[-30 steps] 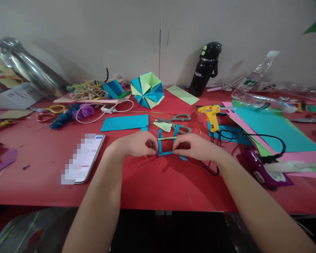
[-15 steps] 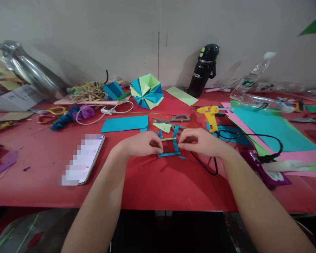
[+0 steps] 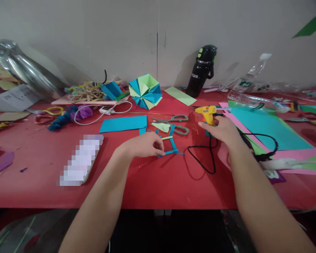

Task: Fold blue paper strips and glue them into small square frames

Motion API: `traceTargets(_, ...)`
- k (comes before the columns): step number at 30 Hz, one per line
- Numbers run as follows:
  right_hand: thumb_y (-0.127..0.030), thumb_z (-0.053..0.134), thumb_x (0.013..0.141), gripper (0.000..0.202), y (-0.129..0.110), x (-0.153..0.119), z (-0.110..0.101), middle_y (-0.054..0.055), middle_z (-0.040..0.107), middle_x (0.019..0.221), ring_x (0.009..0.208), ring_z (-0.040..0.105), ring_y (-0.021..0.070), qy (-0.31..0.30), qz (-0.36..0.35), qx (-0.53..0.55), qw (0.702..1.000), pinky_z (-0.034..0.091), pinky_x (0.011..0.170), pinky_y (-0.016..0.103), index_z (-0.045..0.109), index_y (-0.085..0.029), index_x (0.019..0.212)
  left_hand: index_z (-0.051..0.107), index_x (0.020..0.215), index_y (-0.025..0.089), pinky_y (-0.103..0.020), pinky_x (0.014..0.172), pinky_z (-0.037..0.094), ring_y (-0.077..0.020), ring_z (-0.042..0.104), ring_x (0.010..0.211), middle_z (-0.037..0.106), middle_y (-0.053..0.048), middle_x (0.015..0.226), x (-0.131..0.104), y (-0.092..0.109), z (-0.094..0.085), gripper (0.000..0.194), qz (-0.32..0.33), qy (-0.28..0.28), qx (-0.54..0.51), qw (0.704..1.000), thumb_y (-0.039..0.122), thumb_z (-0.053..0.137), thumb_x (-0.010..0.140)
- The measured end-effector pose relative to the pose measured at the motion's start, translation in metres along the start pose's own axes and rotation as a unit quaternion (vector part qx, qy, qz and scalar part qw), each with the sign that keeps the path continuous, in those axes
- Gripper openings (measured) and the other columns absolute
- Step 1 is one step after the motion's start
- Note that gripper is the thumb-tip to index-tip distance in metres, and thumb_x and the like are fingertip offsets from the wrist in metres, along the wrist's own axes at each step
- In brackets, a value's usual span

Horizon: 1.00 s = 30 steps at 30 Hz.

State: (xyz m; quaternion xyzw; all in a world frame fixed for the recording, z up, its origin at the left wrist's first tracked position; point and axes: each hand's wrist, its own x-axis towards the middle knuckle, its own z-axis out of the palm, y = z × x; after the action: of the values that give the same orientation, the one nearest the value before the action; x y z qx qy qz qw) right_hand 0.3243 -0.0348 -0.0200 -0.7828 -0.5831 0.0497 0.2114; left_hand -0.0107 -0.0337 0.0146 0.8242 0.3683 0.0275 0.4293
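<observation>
Leftmost, a phone lies on the red table, its screen blurred. Next, the left hand pinches the small blue paper frame at its near left corner, fingertips together, in front of the grey scissors. Farther right, the right hand is at the yellow glue gun, thumb and fingers spread around its handle; I cannot tell how firmly they grip.

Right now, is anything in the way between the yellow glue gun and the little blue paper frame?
Yes, the grey scissors: their handles lie between the yellow glue gun and the blue paper frame.
</observation>
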Motion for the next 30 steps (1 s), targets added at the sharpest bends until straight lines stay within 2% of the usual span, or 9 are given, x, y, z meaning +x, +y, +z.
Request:
traceTargets(3, -0.058, 0.064, 0.079, 0.041, -0.005, 0.008, 0.011, 0.015, 0.07, 0.088, 0.084, 0.066, 0.0314, 0.005, 0.038, -0.008, 0.999, 0.045, 0.068, 0.039, 0.069, -0.018, 0.087, 0.077, 0.083, 0.022, -0.03, 0.066, 0.048, -0.0213, 0.07, 0.08, 0.077, -0.006, 0.088, -0.002, 0.003, -0.001, 0.018, -0.017, 0.004, 0.003, 1.0, 0.037, 0.068, 0.083)
traceTargets(5, -0.046, 0.063, 0.081, 0.028, -0.008, 0.01, 0.011, 0.014, 0.07, 0.086, 0.082, 0.066, 0.0299, 0.069, 0.041, 0.039, 0.996, 0.047, 0.068, 0.039, 0.066, -0.019, 0.083, 0.077, 0.085, 0.021, -0.029, 0.067, 0.047, -0.0211, 0.069, 0.081, 0.077, -0.006, 0.089, -0.005, 0.006, -0.004, 0.019, -0.023, 0.007, 0.014, 1.0, 0.038, 0.067, 0.084)
traceTargets(7, -0.036, 0.064, 0.078, 0.018, -0.012, 0.009, 0.007, 0.01, 0.07, 0.085, 0.079, 0.066, 0.0266, 0.143, 0.023, 0.153, 0.977, 0.05, 0.069, 0.037, 0.064, -0.019, 0.086, 0.076, 0.087, 0.021, -0.029, 0.068, 0.046, -0.0201, 0.067, 0.081, 0.076, -0.005, 0.09, -0.009, 0.009, -0.008, 0.021, -0.018, 0.001, 0.024, 1.0, 0.039, 0.065, 0.086)
traceTargets(9, -0.03, 0.066, 0.077, 0.02, -0.019, 0.003, 0.001, 0.006, 0.072, 0.089, 0.072, 0.066, 0.0217, 0.158, -0.015, 0.314, 0.936, 0.053, 0.067, 0.036, 0.063, -0.021, 0.094, 0.075, 0.088, 0.02, -0.029, 0.071, 0.046, -0.0191, 0.066, 0.082, 0.075, -0.005, 0.092, -0.014, 0.013, -0.013, 0.022, -0.011, 0.001, 0.033, 0.999, 0.038, 0.062, 0.088)
traceTargets(12, -0.028, 0.07, 0.078, 0.021, -0.032, -0.009, -0.009, 0.003, 0.073, 0.097, 0.063, 0.064, 0.0158, 0.07, -0.083, 0.475, 0.873, 0.055, 0.064, 0.033, 0.065, -0.024, 0.098, 0.073, 0.093, 0.02, -0.029, 0.074, 0.046, -0.019, 0.065, 0.087, 0.074, -0.005, 0.098, -0.021, 0.018, -0.019, 0.023, -0.005, 0.026, 0.042, 0.999, 0.038, 0.059, 0.091)
traceTargets(17, -0.032, 0.074, 0.079, 0.01, -0.044, -0.023, -0.021, 0.002, 0.066, 0.071, 0.064, 0.061, 0.0175, -0.062, -0.114, 0.499, 0.857, 0.051, 0.06, 0.031, 0.069, -0.022, 0.079, 0.069, 0.095, 0.02, -0.029, 0.075, 0.046, -0.0189, 0.064, 0.089, 0.072, -0.003, 0.098, -0.027, 0.017, -0.023, 0.024, 0.0, 0.052, 0.041, 0.998, 0.04, 0.056, 0.094)
traceTargets(22, -0.037, 0.075, 0.08, 0.018, -0.034, -0.023, -0.029, 0.001, 0.066, 0.074, 0.055, 0.055, 0.0136, -0.09, -0.098, 0.549, 0.825, 0.042, 0.05, 0.028, 0.07, -0.022, 0.09, 0.066, 0.098, 0.019, -0.03, 0.073, 0.049, -0.0182, 0.065, 0.084, 0.071, -0.004, 0.094, -0.027, 0.013, -0.023, 0.024, -0.006, 0.082, -0.018, 0.996, 0.04, 0.056, 0.094)
traceTargets(26, -0.047, 0.079, 0.079, 0.028, -0.026, -0.028, -0.03, -0.004, 0.054, 0.055, 0.046, 0.047, 0.0108, -0.162, -0.072, 0.488, 0.855, 0.038, 0.045, 0.025, 0.07, -0.021, 0.084, 0.064, 0.117, 0.02, -0.028, 0.071, 0.05, -0.0161, 0.065, 0.083, 0.07, -0.004, 0.1, -0.028, 0.014, -0.026, 0.031, 0.05, 0.136, -0.081, 0.986, 0.04, 0.059, 0.094)
traceTargets(30, -0.047, 0.086, 0.069, 0.036, -0.038, -0.039, -0.027, -0.002, 0.063, 0.065, 0.049, 0.051, 0.0118, -0.25, -0.047, 0.385, 0.887, 0.042, 0.044, 0.025, 0.072, -0.022, 0.091, 0.068, 0.1, 0.017, -0.027, 0.065, 0.045, -0.0135, 0.056, 0.069, 0.062, -0.002, 0.078, -0.027, 0.016, -0.029, 0.026, 0.043, 0.242, -0.049, 0.968, 0.038, 0.054, 0.096)
